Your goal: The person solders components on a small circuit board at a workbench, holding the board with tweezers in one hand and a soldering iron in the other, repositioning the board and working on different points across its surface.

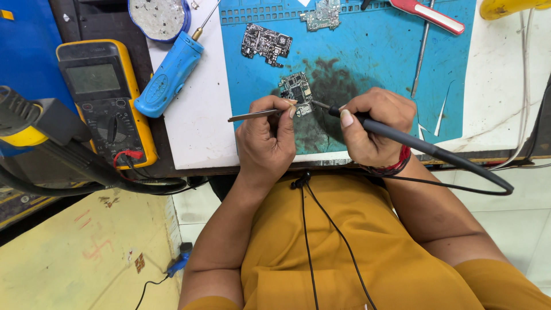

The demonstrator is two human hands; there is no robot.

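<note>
While the left hand (265,138) pinches a pair of thin metal tweezers (255,115), the right hand (376,129) holds a black soldering iron (396,135) like a pen. Both hands are closed tight around their tools. The tweezer tips and the iron tip meet at the near edge of a small green circuit board (296,89).

To do this step well, it seems best to keep both wrists resting low by the blue mat (390,63) so the tips do not shake. The iron tip should touch only the one tiny spot, and the tweezers should press the board flat so it cannot slide. A light touch looks safer than a hard push, since the parts are very small.

That small board lies just past the fingertips of both hands, a little closer to the left hand, touching the tool tips. It sits on a dark burnt patch of the mat. Two more boards (266,43) lie farther away, beyond the one being worked on. A blue solder sucker (169,74) and a yellow multimeter (106,97) rest well off to the outer side of the left hand.
</note>
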